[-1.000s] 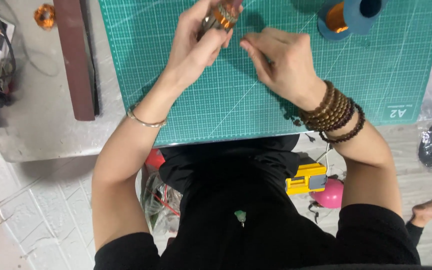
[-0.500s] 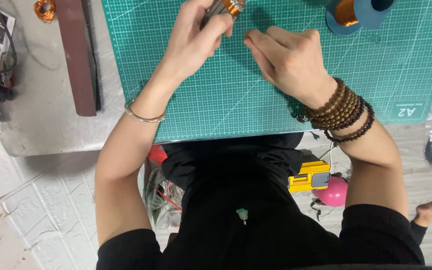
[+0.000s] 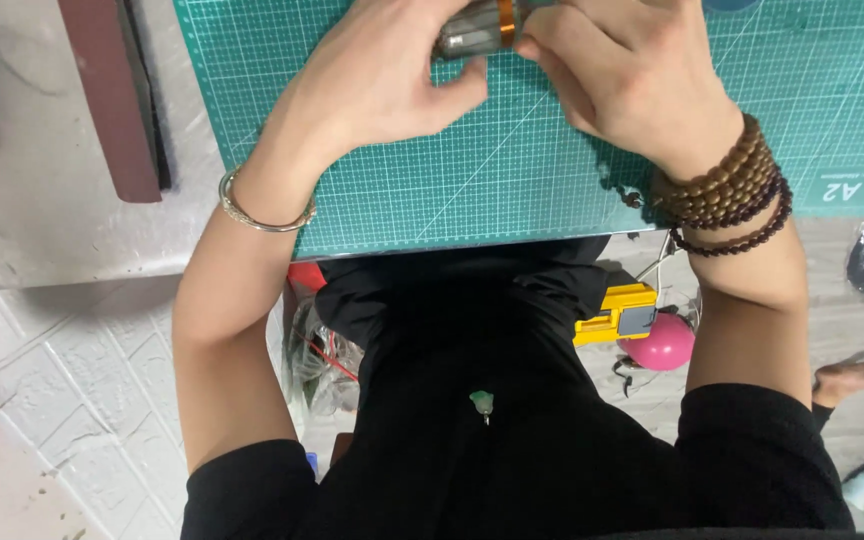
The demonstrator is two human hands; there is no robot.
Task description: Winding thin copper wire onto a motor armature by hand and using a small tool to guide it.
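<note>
L grip [image 3: 392, 75] & R grip [image 3: 632, 70] curled, fingertips meeting.

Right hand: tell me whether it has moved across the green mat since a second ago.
Yes. The right hand moved toward the mat's far edge, closing on the left hand.

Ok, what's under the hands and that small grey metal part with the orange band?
The green gridded cutting mat lies directly under the left hand, the right hand and the small grey metal part with the orange band. Whatever sits beneath the palms is covered.
</note>
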